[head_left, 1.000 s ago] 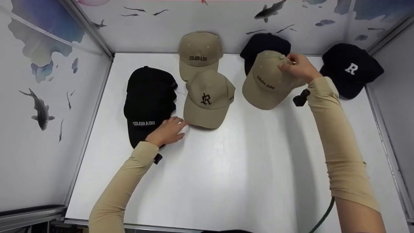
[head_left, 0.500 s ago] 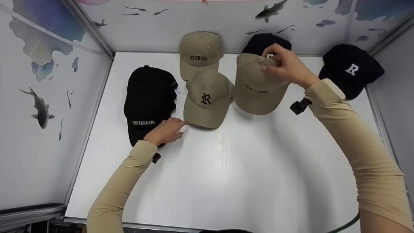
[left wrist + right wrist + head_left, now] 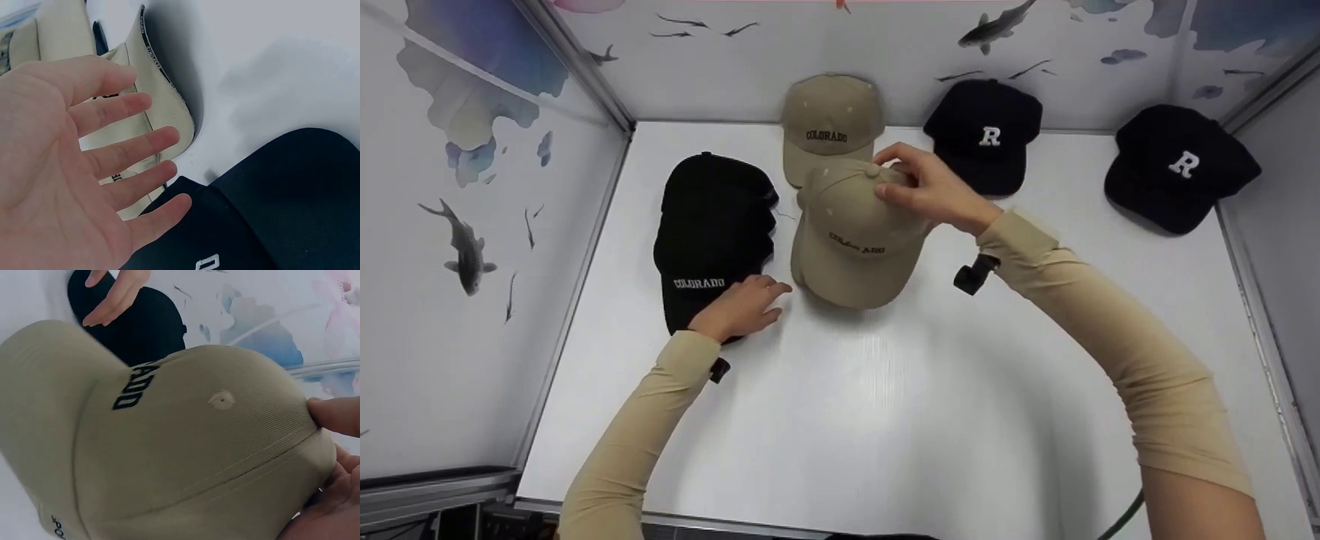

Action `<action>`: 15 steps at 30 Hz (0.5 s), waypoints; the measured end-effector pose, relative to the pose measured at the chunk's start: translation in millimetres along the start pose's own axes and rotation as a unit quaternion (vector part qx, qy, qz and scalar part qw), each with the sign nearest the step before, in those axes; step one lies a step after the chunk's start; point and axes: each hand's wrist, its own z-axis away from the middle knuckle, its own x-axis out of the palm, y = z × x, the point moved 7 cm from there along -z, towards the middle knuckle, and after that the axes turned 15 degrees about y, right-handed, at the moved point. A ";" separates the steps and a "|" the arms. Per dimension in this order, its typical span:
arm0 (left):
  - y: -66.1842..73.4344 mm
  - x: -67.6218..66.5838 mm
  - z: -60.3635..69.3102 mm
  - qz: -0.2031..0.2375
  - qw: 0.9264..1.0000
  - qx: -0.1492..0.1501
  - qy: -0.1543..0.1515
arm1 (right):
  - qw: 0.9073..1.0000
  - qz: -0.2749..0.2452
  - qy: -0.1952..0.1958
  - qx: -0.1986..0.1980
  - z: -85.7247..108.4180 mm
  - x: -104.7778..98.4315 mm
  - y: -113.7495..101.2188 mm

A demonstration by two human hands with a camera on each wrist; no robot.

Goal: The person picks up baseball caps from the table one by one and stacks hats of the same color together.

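My right hand (image 3: 934,191) pinches the crown of a beige COLORADO cap (image 3: 862,217), held over another beige cap that it mostly covers. In the right wrist view the held cap (image 3: 185,439) fills the middle, with the thumb and fingers (image 3: 337,417) at its crown. The left hand (image 3: 740,307) rests by the brim of the black COLORADO cap (image 3: 697,255), at the front of a stack of black caps. In the left wrist view that hand (image 3: 95,152) has its fingers spread and holds nothing; beige caps and a dark cap (image 3: 304,191) lie beyond it.
Another beige COLORADO cap (image 3: 831,112) leans at the back wall. Two dark R caps stand to the right, one at the back (image 3: 986,139) and one near the right corner (image 3: 1177,169). Printed walls (image 3: 870,45) enclose the white table (image 3: 840,420).
My right hand has carried the beige COLORADO cap leftward, from in front of the back dark R cap to over the beige R cap. That dark cap is now uncovered. The left hand has barely moved.
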 end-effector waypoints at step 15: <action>-1.2 2.7 0.8 0.006 1.000 0.010 -0.002 | 0.986 0.161 -0.035 -0.013 13.4 -8.6 57.3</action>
